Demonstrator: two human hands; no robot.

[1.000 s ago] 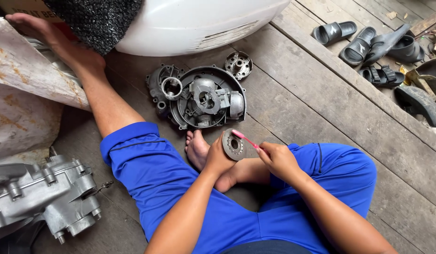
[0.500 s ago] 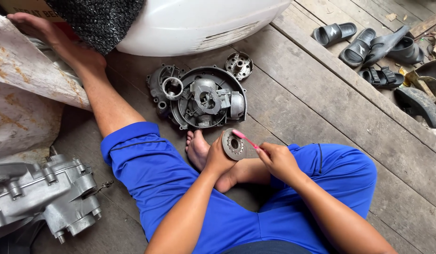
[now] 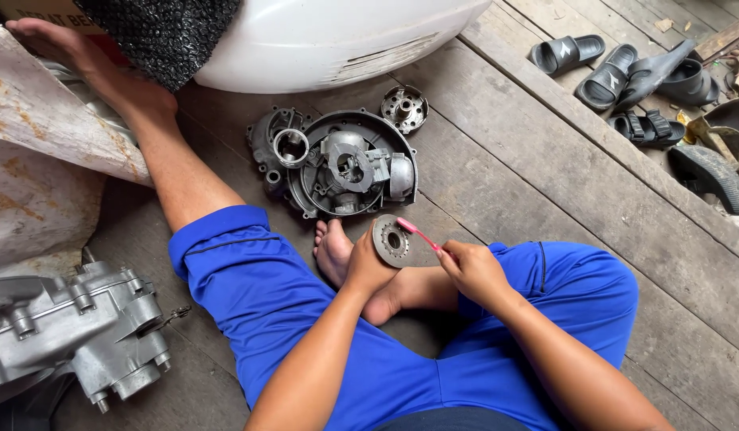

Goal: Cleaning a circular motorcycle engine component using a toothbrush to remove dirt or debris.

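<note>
Down on the worn grey wooden plank floor (image 3: 545,183) sits a person in bright blue shorts (image 3: 273,295), one leg stretched out, the other folded in. The left hand (image 3: 368,267) grips a round grey metal disc with a centre hole and a ring of small holes (image 3: 391,239), fingers wrapped around its lower edge, holding it upright just above the bare foot (image 3: 333,251). The right hand (image 3: 473,271) is closed around the handle of a pink toothbrush (image 3: 417,233), and the brush head sits right against the face of the disc, near its upper right rim.

Just beyond the hands, on the planks, lies a dark round engine side cover of cast metal with parts nested inside it (image 3: 341,164). Beside its upper right edge rests a small round silver hub with holes (image 3: 404,107). Behind both looms a big white rounded body panel (image 3: 329,40), with a black mesh-textured cloth (image 3: 158,32) hanging at its left end.

At the lower left, a silver-grey cast engine casing with bolts (image 3: 66,327) sits close to the outstretched thigh. A rusty, pale metal sheet (image 3: 34,152) fills the left edge. Far right, well apart from the work, black rubber sandals (image 3: 608,68) lie in a loose heap near a black tyre (image 3: 712,175).
</note>
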